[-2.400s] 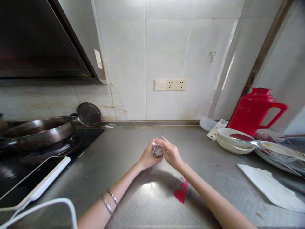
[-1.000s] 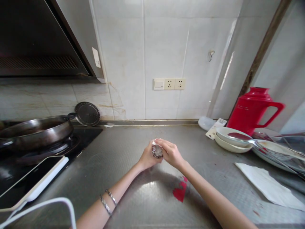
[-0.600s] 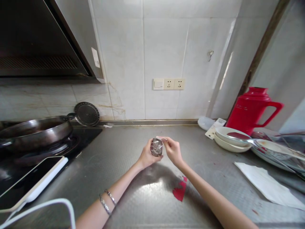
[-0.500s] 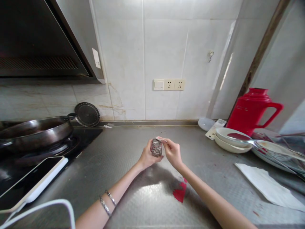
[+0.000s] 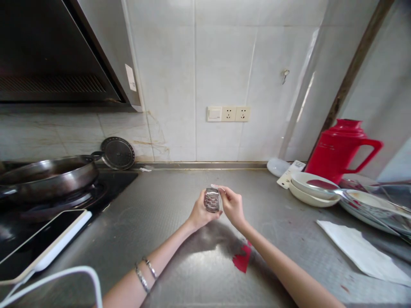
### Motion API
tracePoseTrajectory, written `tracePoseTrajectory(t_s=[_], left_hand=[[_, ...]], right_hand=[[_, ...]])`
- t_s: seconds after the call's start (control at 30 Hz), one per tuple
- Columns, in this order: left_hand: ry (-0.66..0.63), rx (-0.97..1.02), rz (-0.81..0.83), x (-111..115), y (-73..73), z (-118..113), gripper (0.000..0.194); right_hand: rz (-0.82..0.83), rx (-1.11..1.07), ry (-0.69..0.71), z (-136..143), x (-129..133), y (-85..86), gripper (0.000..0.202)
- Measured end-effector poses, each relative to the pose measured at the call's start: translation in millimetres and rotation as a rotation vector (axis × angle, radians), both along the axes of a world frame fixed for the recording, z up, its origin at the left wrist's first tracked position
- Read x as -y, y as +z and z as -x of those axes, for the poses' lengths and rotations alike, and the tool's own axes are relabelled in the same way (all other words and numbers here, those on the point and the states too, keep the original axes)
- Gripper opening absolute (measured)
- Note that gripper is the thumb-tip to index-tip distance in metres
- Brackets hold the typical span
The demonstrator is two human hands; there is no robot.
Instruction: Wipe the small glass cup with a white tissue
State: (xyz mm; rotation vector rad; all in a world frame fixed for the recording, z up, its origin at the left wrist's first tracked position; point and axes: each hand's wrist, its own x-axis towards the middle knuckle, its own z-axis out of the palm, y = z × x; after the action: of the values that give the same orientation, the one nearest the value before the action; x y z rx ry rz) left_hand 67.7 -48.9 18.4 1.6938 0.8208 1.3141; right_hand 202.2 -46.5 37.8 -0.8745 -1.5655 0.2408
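The small, shiny, clear-looking object with rounded corners and reddish-brown streaks (image 5: 212, 200) is held above the grey metal counter (image 5: 154, 192), between the two hands. The left hand (image 5: 201, 210) is clamped on it, fingers curled around its left side and underside (two silver bracelets (image 5: 141, 276) circle that forearm). The right hand (image 5: 233, 206), close by at 3 o'clock, has its fingertips pinched together on a small white bit (image 5: 214, 186) at the object's upper right edge; what that bit is, I cannot tell.

Taking the object as the clock's centre, a torn red scrap (image 5: 242, 260) lies at 5 o'clock, a flat white paper sheet (image 5: 362, 252) between 3 and 4, stacked white bowls (image 5: 311, 199) at 3, and a red plastic flask with a handle (image 5: 334, 152) between 2 and 3. A steel pan (image 5: 64, 179) sits at 9 on the black stove (image 5: 118, 182).
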Motion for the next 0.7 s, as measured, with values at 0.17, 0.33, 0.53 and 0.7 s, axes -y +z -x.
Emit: tracePoseTrajectory(t_s=[0.17,0.33,0.53,0.7], left_hand=[[0.073,0.034,-0.029,-5,-0.3,0,0.058],[0.095,0.04,-0.008,-14,-6.0,2,0.053],[0.082,-0.067,-0.054,-7,0.0,5,0.063],[0.098,-0.096,-0.021,-2,4.8,3,0.063]], right_hand=[[-0.212,0.126,0.016,-2,3,-2.8,0.029],[-0.401,0.388,0.178,-11,-1,-2.2,0.04],[-0.175,0.207,0.054,-11,-6,1.7,0.028],[-0.186,0.192,0.034,-10,-5,1.6,0.027]])
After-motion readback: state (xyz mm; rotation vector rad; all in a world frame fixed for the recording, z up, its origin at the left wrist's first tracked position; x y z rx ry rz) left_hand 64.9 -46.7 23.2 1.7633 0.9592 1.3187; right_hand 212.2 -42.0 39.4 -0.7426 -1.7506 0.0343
